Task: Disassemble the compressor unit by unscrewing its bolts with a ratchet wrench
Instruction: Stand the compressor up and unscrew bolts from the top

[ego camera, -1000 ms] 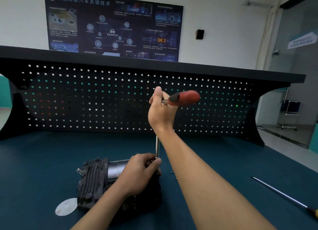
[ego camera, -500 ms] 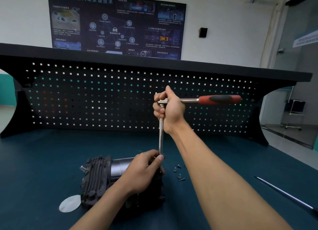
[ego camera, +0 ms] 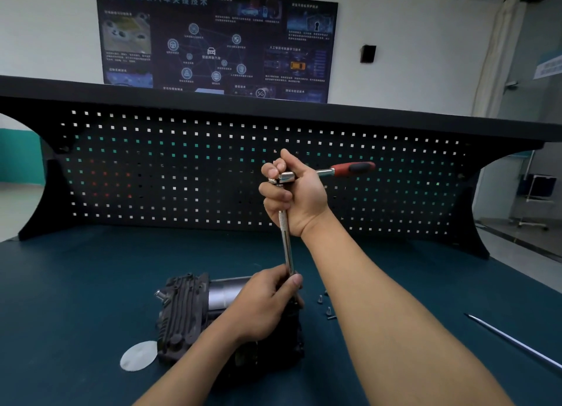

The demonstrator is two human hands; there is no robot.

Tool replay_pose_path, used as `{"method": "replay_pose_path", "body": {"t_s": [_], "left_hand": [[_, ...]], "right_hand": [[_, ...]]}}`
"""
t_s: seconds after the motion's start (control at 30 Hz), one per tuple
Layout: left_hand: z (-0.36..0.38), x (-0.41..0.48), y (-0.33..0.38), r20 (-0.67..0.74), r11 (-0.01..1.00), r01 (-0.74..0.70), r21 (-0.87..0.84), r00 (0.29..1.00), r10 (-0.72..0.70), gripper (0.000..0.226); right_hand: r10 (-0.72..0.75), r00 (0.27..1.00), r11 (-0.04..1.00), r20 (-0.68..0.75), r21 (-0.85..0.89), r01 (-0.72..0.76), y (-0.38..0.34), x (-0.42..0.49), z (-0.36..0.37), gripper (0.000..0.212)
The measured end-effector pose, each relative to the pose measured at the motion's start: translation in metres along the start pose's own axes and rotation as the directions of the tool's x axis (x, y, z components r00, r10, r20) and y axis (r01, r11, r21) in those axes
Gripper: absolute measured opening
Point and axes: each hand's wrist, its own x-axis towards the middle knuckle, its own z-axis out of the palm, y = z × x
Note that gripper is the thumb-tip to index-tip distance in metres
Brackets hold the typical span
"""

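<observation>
**Left hand [ego camera: 261, 305] and right hand [ego camera: 299, 192] steady the ratchet wrench [ego camera: 352, 168]**

Compressor unit [ego camera: 185, 308] lies on the bench [ego camera: 76, 284]. The left pinches the extension bar's [ego camera: 286, 244] foot, likely keeping its hidden tip seated; the right curls round the wrench head. Loose bolts [ego camera: 328, 311] lie just beside.

Open mat [ego camera: 76, 284] left of compressor unit [ego camera: 188, 311] except white disc [ego camera: 138, 355] at its near corner; right: loose bolts [ego camera: 327, 306] just beside it, thin rod [ego camera: 514, 341] farther out; pegboard [ego camera: 182, 177] walls the back; ratchet wrench [ego camera: 352, 168] extension, gripped by left hand [ego camera: 264, 302] and right hand [ego camera: 296, 192], blocks the top.
</observation>
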Motion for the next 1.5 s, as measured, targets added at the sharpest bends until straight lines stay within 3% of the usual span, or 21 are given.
{"method": "replay_pose_path", "body": {"t_s": [0.2,0.37,0.57,0.7,0.87,0.93,1.0,1.07,1.2,1.43,1.5], "left_hand": [[0.001,0.004,-0.001,-0.002,1.0,0.01,0.001,1.0,-0.01,0.031],[0.002,0.004,0.001,-0.016,1.0,0.008,0.002,1.0,-0.008,0.033],[0.003,0.003,0.0,-0.023,0.999,0.0,0.04,1.0,0.001,0.035],[0.003,0.004,0.0,-0.019,0.999,-0.006,0.042,1.0,0.007,0.038],[0.004,0.005,-0.002,-0.023,0.998,-0.016,0.057,1.0,0.017,0.029],[0.004,0.004,-0.001,-0.034,0.999,-0.021,0.042,0.999,0.023,0.028],[0.004,0.003,0.002,-0.052,0.999,-0.036,0.035,0.998,0.038,0.046],[0.003,0.002,0.003,-0.056,0.999,-0.03,0.027,0.998,0.032,0.047],[0.003,0.003,0.0,-0.028,1.0,-0.008,-0.004,1.0,0.008,0.025],[0.006,0.004,-0.003,-0.052,1.0,-0.024,-0.014,0.998,0.023,0.032],[0.006,0.004,-0.003,-0.051,0.999,-0.041,0.009,0.998,0.041,0.033]], "right_hand": [[-0.25,0.94,0.946,-0.233,-0.266,0.185,-0.001,-0.002,-0.001,0.047],[-0.528,0.796,0.73,-0.295,-0.636,0.248,0.006,-0.003,0.007,0.05],[-0.738,0.661,0.405,-0.137,-0.874,0.271,0.021,-0.001,0.013,0.054],[-0.783,0.621,0.224,-0.012,-0.938,0.264,0.027,-0.002,0.015,0.054],[-0.831,0.526,-0.147,0.182,-0.983,0.107,0.031,-0.002,0.014,0.049],[-0.826,0.532,-0.201,0.184,-0.979,0.025,0.036,0.0,0.016,0.047],[-0.823,0.549,-0.189,0.141,-0.981,-0.031,0.041,0.002,0.019,0.047],[-0.815,0.574,-0.114,0.08,-0.993,-0.023,0.044,0.004,0.021,0.05],[-0.764,0.643,0.18,-0.052,-0.974,0.134,0.039,0.005,0.022,0.052],[-0.617,0.758,0.597,-0.211,-0.753,0.277,0.017,-0.005,0.013,0.051],[-0.584,0.774,0.671,-0.246,-0.683,0.289,0.01,-0.011,0.01,0.055]]}}
